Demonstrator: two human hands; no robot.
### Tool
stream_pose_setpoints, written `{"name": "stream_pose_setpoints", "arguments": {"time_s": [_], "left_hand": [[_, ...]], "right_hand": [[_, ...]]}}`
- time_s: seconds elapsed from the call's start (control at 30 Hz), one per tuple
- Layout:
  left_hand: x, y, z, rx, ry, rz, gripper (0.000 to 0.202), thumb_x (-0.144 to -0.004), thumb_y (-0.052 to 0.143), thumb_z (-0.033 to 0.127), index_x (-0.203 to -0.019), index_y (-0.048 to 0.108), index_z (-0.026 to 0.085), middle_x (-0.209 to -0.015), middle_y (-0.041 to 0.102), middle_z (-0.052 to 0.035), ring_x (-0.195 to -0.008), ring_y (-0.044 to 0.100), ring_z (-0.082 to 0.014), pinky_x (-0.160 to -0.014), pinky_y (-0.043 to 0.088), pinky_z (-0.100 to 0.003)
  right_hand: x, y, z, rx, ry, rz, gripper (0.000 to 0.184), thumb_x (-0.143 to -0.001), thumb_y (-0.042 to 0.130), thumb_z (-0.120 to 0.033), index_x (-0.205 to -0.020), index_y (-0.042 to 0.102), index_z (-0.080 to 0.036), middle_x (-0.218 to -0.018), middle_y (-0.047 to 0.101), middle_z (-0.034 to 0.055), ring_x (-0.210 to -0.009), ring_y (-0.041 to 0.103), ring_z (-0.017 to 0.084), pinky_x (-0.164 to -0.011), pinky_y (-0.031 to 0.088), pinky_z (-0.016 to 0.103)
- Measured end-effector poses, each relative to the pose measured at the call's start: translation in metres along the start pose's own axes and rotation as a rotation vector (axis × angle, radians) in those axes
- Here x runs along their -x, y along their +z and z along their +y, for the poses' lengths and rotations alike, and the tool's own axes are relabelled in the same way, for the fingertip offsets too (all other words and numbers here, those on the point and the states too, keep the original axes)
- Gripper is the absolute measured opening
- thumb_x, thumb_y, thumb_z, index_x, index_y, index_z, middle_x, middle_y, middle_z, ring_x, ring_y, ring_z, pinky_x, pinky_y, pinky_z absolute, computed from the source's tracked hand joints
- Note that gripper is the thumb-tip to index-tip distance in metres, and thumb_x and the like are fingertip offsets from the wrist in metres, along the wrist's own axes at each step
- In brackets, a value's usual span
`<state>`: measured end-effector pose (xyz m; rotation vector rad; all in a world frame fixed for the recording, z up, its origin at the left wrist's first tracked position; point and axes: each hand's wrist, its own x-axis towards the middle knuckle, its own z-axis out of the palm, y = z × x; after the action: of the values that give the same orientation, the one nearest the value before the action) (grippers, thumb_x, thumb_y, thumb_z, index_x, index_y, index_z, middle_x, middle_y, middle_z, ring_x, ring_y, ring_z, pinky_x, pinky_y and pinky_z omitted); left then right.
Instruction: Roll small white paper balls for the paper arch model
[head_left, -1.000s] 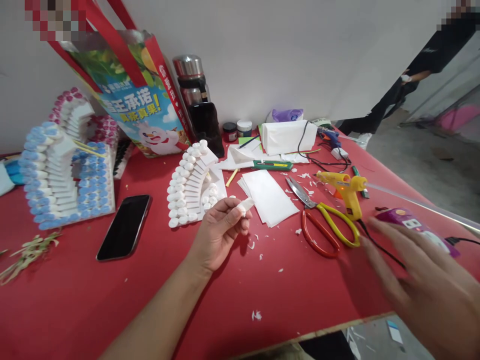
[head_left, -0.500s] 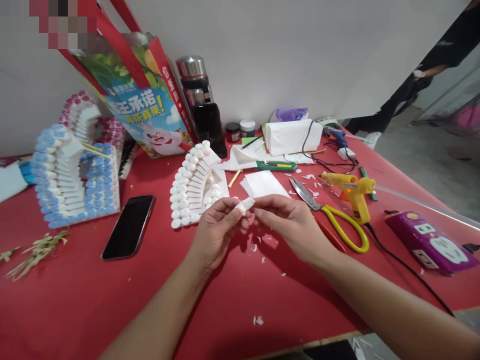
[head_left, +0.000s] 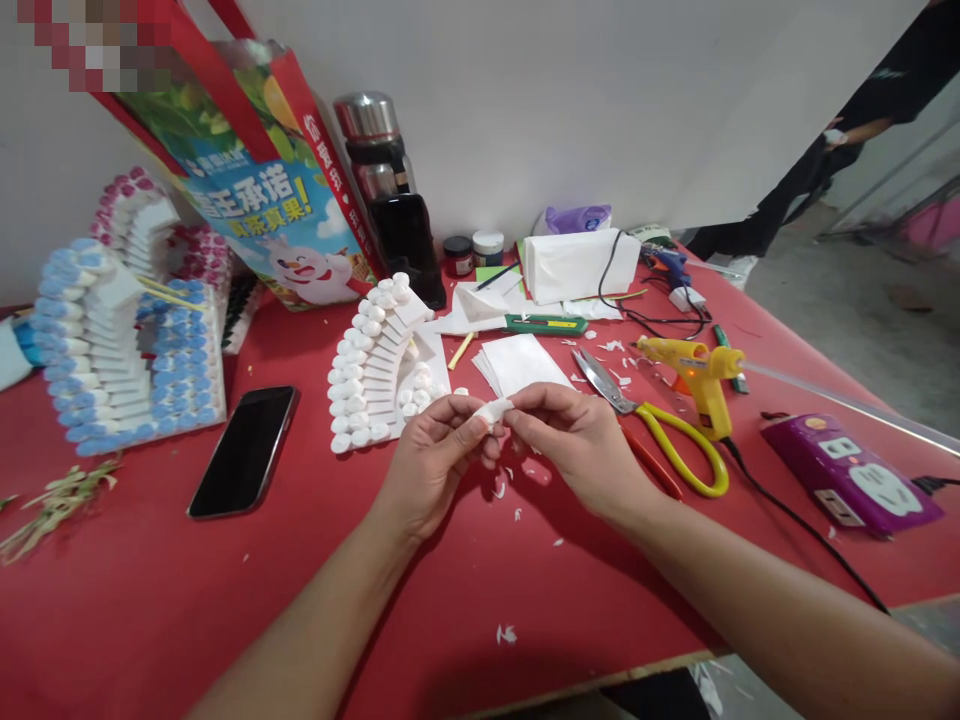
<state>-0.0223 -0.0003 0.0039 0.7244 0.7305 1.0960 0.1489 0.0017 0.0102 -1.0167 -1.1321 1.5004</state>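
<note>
Both hands meet over the red table (head_left: 150, 600), pinching one small rolled white paper piece (head_left: 493, 410). My left hand (head_left: 435, 460) grips it from the left with curled fingers; my right hand (head_left: 577, 440) pinches its right end. Just behind the hands lie a stack of white paper sheets (head_left: 517, 362) and a white curved model of paper rolls (head_left: 379, 365). Small white paper scraps (head_left: 517, 500) lie under the hands.
Yellow-and-red scissors (head_left: 660, 440), a yellow glue gun (head_left: 701, 375) and a purple power strip (head_left: 851, 475) lie at the right. A black phone (head_left: 244, 450) and a blue paper-roll model (head_left: 120, 350) are left. A bag (head_left: 262, 190), flask (head_left: 379, 190) and tissue pack (head_left: 574, 265) stand behind.
My right hand came in from the table's right side and took hold of the paper piece that my left hand holds. The view shifted slightly.
</note>
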Motion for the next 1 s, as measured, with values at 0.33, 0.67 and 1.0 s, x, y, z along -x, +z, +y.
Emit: {"name": "stream_pose_setpoints", "arguments": {"time_s": [0.33, 0.67, 1.0], "left_hand": [[0.0005, 0.0028, -0.0046, 0.021, -0.008, 0.032, 0.014, -0.083, 0.082, 0.022, -0.089, 0.072, 0.016, -0.075, 0.072, -0.0016, -0.059, 0.063, -0.0079, -0.057, 0.055, -0.017], [0.0035, 0.0023, -0.0067, -0.139, 0.045, 0.089, 0.022, -0.082, 0.083, 0.028, -0.084, 0.065, 0.016, -0.064, 0.069, -0.0008, -0.056, 0.061, -0.0124, -0.050, 0.055, -0.023], [0.0041, 0.0000, -0.0028, -0.364, 0.159, 0.148, 0.027, -0.072, 0.090, 0.027, -0.081, 0.067, 0.016, -0.071, 0.069, 0.0004, -0.060, 0.065, -0.0132, -0.059, 0.056, -0.026]], "right_hand": [[-0.0028, -0.0041, 0.0049, 0.374, -0.516, 0.023, 0.015, -0.086, 0.066, -0.006, -0.084, 0.072, -0.020, -0.080, 0.071, 0.0015, -0.073, 0.068, 0.014, -0.069, 0.054, 0.031], [0.0007, -0.0039, 0.0075, 0.539, -0.706, 0.003, 0.019, -0.088, 0.062, -0.003, -0.093, 0.071, -0.019, -0.085, 0.069, 0.0030, -0.078, 0.068, 0.014, -0.071, 0.055, 0.028], [0.0044, -0.0063, 0.0077, 0.583, -0.676, -0.079, 0.024, -0.086, 0.058, -0.004, -0.099, 0.066, -0.022, -0.090, 0.066, 0.0040, -0.081, 0.065, 0.016, -0.071, 0.054, 0.030]]}}
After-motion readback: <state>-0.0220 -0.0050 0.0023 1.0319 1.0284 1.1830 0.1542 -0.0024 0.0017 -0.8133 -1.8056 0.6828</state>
